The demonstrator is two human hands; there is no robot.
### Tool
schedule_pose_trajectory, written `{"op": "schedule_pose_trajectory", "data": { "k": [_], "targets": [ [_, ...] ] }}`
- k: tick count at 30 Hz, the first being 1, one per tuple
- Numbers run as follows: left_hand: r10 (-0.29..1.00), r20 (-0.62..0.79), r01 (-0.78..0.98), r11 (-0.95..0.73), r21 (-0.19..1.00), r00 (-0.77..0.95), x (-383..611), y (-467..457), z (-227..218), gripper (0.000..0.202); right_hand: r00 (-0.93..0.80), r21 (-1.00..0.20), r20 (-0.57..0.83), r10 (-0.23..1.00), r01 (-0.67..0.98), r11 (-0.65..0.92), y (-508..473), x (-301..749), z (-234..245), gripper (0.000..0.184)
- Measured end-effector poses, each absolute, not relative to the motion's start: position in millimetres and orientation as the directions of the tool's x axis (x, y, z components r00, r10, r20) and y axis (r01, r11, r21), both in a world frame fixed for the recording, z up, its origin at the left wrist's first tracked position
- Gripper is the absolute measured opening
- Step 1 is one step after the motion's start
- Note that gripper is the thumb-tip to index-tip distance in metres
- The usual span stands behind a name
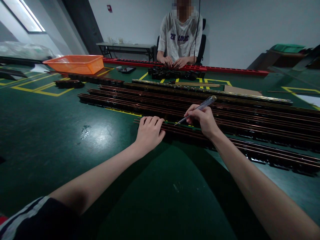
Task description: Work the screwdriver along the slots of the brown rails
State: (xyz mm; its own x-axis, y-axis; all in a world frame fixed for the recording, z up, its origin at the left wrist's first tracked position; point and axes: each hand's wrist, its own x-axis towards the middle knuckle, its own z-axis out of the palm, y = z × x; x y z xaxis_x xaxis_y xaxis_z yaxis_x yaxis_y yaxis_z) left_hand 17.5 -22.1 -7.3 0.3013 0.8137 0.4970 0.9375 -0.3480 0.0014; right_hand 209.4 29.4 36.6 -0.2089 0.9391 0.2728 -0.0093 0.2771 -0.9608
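My left hand is wrapped over the left end of a long dark strip with copper-coloured rods, which lies on the green table. Thin rod ends poke out past its fingers on the left. In my right hand is a screwdriver with a clear handle, held slanted like a pen. Its thin tip points down at the strip, just right of my left hand; whether it touches, I cannot tell. Behind both hands lie several similar dark strips with copper rods, side by side.
An orange basket stands at the back left. Across the table a person in a white shirt handles dark parts. A long red rail runs along the far edge. A cardboard piece lies behind the strips.
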Motion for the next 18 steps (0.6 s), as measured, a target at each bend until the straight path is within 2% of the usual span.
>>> {"op": "schedule_pose_trajectory", "data": {
  "k": [6,18],
  "targets": [
    [0.808,0.506,0.936,-0.351,0.001,0.303,17.8,-22.3,-8.0,0.033,-0.276,-0.968,0.240,0.931,0.004,0.251,25.8,207.6,39.4,0.010],
    [0.820,0.487,0.936,-0.351,0.012,0.301,17.8,-23.2,-6.8,0.040,-0.223,-0.970,0.240,0.945,-0.005,0.245,29.1,210.5,37.6,0.009]
  ]
}}
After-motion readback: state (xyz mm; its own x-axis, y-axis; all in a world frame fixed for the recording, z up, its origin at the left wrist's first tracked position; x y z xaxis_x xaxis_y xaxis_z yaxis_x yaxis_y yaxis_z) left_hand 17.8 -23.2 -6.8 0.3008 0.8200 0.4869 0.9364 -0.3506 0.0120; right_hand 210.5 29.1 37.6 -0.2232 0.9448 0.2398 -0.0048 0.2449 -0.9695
